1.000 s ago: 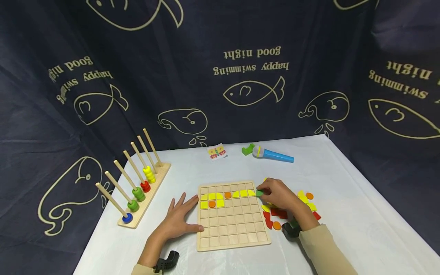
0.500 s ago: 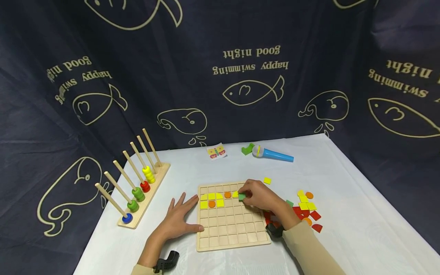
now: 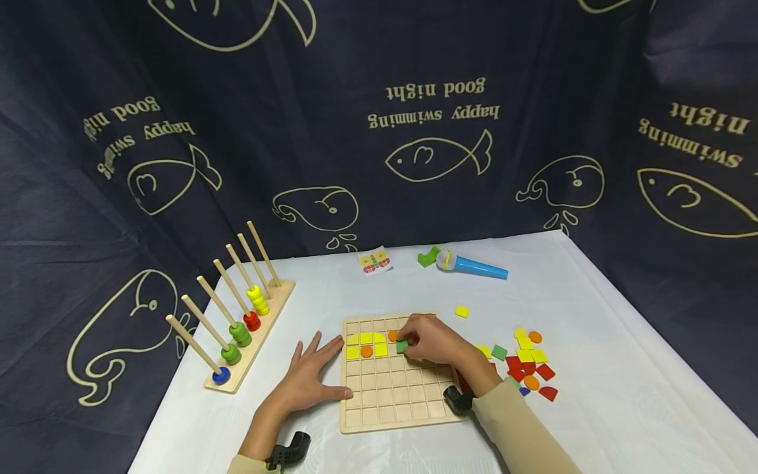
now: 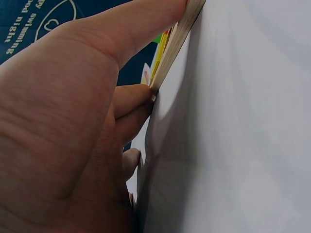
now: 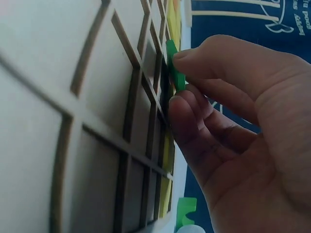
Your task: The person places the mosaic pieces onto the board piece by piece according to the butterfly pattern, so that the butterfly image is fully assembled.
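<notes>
My right hand (image 3: 435, 341) pinches a green square tile (image 3: 402, 346) between thumb and fingertips, over the second-to-third-row area of the wooden grid board (image 3: 385, 399). The right wrist view shows the green tile (image 5: 176, 65) tilted close to the board's ridges. Yellow tiles (image 3: 353, 353) and orange round tiles (image 3: 366, 351) sit in the board's upper cells. My left hand (image 3: 309, 376) lies with spread fingers at the board's left edge, thumb and fingertips touching it. In the left wrist view, the left hand (image 4: 73, 97) rests against the board's side (image 4: 176, 46).
Loose red tiles (image 3: 546, 372), yellow tiles (image 3: 525, 343) and a green tile (image 3: 499, 352) lie right of the board. A peg stand with coloured rings (image 3: 260, 342) stands left. Behind are a butterfly card (image 3: 375, 261), a green block (image 3: 428, 257) and a toy microphone (image 3: 476, 268).
My right hand has carried the green tile leftward from the board's right edge to its upper middle, uncovering loose tiles on the right. The left hand has stayed in place.
</notes>
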Available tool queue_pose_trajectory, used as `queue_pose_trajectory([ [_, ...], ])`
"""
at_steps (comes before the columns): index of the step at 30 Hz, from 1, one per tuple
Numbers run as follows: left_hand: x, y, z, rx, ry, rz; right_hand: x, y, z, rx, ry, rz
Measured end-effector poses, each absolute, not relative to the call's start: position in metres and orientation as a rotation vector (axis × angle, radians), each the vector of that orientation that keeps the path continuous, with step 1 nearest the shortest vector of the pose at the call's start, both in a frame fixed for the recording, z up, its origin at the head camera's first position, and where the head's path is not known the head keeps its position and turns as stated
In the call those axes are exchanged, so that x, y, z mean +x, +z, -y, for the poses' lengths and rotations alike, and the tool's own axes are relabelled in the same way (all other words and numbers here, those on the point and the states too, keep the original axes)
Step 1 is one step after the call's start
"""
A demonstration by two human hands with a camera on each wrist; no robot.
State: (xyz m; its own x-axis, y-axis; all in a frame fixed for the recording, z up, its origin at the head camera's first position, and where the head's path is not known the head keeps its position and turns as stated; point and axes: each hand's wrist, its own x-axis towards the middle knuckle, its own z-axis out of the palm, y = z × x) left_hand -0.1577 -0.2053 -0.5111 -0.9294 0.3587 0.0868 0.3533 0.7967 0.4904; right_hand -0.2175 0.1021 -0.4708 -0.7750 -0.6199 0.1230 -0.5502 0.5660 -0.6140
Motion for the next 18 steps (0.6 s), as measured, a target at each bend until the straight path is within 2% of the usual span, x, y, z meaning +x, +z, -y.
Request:
queue_pose_trajectory([
  [18,-0.158,-0.512,0.206,0.582,0.782,-2.974,-0.215,-0.468,-0.104,-1.029,-1.079,-2.665],
])
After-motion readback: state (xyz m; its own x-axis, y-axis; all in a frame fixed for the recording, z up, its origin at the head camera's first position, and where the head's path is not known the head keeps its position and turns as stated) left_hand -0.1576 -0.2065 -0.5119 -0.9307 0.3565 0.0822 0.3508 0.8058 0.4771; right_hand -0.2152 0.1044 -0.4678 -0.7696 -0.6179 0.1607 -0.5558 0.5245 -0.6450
